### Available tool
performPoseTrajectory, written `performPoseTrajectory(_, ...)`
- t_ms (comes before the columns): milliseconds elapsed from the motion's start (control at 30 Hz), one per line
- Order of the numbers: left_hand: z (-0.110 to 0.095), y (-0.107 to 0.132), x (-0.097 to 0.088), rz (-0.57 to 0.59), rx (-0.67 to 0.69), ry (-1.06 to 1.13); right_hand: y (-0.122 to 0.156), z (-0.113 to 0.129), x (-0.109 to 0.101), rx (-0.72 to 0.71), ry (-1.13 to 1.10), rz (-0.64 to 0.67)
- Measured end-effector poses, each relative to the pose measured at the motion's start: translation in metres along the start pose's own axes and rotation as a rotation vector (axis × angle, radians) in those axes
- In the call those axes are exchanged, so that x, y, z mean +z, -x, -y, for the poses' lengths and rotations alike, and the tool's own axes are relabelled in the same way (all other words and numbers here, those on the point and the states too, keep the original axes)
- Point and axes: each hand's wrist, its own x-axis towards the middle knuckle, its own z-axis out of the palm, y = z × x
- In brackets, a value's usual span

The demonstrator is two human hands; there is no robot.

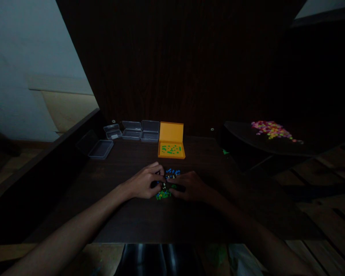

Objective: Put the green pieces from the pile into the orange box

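So far only one colour looks sorted: the orange box (pixel 171 150) stands open just beyond the hands, its lid tipped back, with a scatter of green pieces lying in its tray. Most of the work seems left, judging by the small pile of beads (pixel 167 184) (blue, green, a few pale ones) that lies unsorted on the table (pixel 126 218) between the two hands. The left hand (pixel 145 181) rests on the left edge of the pile with its fingers curled down and its fingertips drawn together over the beads, as if pinching one, though the dim light hides whether anything is caught. The right hand (pixel 191 186) lies flat-knuckled on the right edge of the pile, fingers bent into it; whether they press on a bead cannot be told. Four clear plastic boxes (pixel 133 131) sit open toward the back left of the table, well apart from the pile, and nothing coloured shows in them. The table is dark brown wood, set against a dark panelled wall. To the right a lower dark shelf (pixel 247 142) carries a second heap of pink and yellow beads (pixel 271 130). The room is very dim; a pale wall shows at left and wooden floorboards at right
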Motion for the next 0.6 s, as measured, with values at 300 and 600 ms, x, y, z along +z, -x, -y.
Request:
performPoseTrajectory(300, 0.0051, -0.0016, 0.0012, -0.059, -0.039, -0.031, -0.0014, 0.0014, 0.0001, 0.026, -0.004, 0.048)
performPoseTrajectory(600, 0.0075, -0.002, 0.0041, -0.048, -0.073, -0.037, -0.0036, 0.0054, -0.0027, 0.071, 0.019, 0.1)
